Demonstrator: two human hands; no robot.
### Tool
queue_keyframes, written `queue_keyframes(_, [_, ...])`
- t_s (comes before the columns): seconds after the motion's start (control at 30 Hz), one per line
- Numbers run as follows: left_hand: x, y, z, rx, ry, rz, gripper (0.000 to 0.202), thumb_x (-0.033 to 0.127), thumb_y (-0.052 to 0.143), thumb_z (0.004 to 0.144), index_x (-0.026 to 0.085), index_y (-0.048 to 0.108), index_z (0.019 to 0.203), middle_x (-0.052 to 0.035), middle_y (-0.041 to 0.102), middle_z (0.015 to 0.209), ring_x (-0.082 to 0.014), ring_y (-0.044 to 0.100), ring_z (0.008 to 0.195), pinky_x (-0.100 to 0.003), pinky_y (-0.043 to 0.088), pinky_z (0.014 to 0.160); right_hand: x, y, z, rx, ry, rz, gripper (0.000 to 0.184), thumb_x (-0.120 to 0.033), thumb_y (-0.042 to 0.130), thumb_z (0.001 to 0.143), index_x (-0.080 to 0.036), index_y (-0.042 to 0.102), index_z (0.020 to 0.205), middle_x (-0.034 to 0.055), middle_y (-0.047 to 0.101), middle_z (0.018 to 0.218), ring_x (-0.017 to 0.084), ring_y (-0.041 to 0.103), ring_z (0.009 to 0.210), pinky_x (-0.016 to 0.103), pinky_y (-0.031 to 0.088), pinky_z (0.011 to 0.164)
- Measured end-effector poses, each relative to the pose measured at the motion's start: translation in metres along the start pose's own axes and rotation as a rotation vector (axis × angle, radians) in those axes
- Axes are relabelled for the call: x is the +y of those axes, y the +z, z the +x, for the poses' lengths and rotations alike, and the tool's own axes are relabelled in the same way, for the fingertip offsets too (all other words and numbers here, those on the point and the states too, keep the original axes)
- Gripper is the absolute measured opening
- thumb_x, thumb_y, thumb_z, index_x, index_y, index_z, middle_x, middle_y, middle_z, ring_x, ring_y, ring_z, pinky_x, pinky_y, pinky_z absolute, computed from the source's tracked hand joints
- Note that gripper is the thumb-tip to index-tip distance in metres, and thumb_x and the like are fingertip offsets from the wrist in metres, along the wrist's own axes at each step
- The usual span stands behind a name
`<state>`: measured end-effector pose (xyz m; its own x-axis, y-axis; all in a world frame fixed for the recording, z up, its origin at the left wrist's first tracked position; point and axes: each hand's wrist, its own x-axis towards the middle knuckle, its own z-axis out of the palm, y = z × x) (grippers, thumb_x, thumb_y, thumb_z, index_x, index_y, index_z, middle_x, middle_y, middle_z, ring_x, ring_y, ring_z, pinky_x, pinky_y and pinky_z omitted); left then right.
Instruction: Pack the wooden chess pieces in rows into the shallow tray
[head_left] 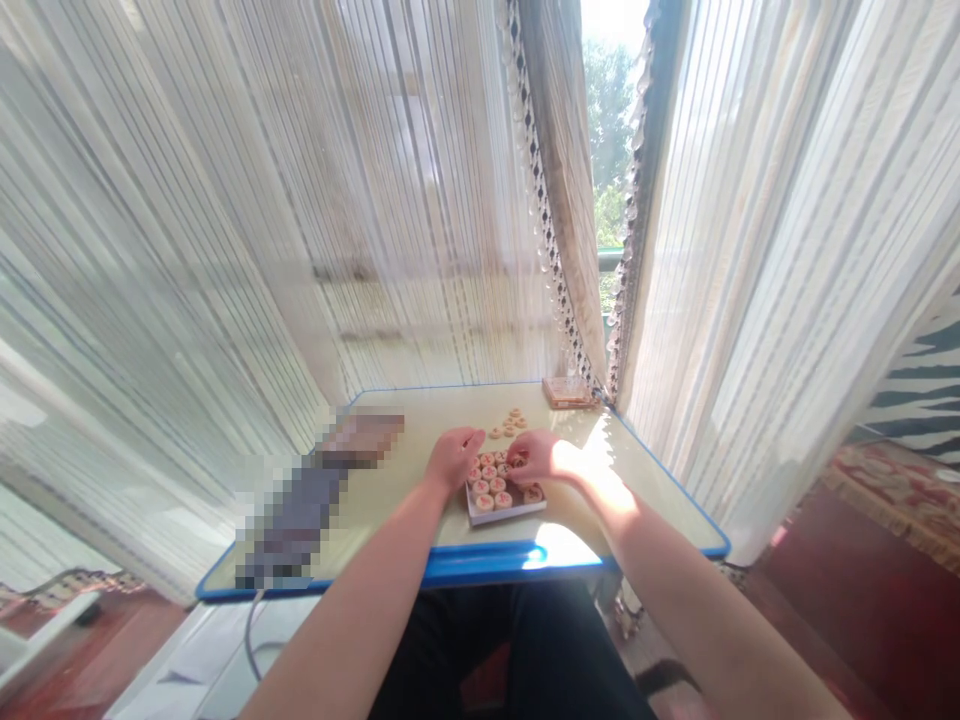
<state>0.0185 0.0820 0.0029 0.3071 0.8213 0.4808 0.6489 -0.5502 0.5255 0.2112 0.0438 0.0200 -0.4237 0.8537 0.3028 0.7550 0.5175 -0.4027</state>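
Observation:
A shallow, light-coloured box [508, 516] of round xiangqi pieces stands near the table's front edge. Its pieces [489, 474] lie in rows, with red characters showing on many of them. My left hand [453, 456] is at the box's far left corner, fingers loosely bent and apart; whether it touches the rim I cannot tell. Over the right part of the box, my right hand [537, 456] has its fingertips pinched down at a piece among the others. Just beyond the box, several loose pieces [513, 424] are scattered on the table.
The pale table [637, 480] has a blue edge. A flat brownish box [568, 392] lies at its far right corner. Blurred-out items [307, 510] lie along the left side, with a cable [250, 630] hanging below. Sheer curtains [420, 200] surround the table's far sides.

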Motion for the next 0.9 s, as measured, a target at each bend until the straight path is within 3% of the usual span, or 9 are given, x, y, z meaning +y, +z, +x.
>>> queue_keyframes(0.3, [0.004,-0.001,-0.002,-0.025,-0.029,0.055,0.041,0.04,0.036,0.084,0.017,0.062,0.063,-0.0033,0.059,0.063,-0.0159,0.053,0.071,-0.026,0.038,0.068,-0.001,0.001,0.001,-0.097,0.036,-0.053,0.014,-0.028,0.067,0.062,-0.021,0.072,0.072,-0.0002,0.061,0.054,0.011,0.051,0.049,0.021,0.035,0.044])
queue_keyframes(0.6, [0.008,-0.002,-0.001,-0.096,0.022,0.1,0.047,0.046,0.034,0.084,0.016,0.052,0.052,0.0012,0.049,0.053,-0.0116,0.042,0.057,-0.024,0.031,0.058,-0.007,0.0,0.003,-0.084,0.117,-0.153,0.018,-0.033,0.065,0.061,-0.025,0.072,0.076,-0.0001,0.065,0.066,0.014,0.055,0.061,0.021,0.035,0.048])
queue_keyframes(0.9, [0.003,0.002,0.001,-0.013,0.033,0.069,0.037,0.042,0.039,0.083,0.017,0.061,0.066,-0.0023,0.059,0.07,-0.0147,0.05,0.071,-0.025,0.037,0.069,-0.005,0.003,0.001,-0.022,0.024,-0.147,0.013,-0.029,0.062,0.066,-0.026,0.071,0.074,0.0006,0.066,0.073,0.014,0.056,0.066,0.023,0.037,0.054])
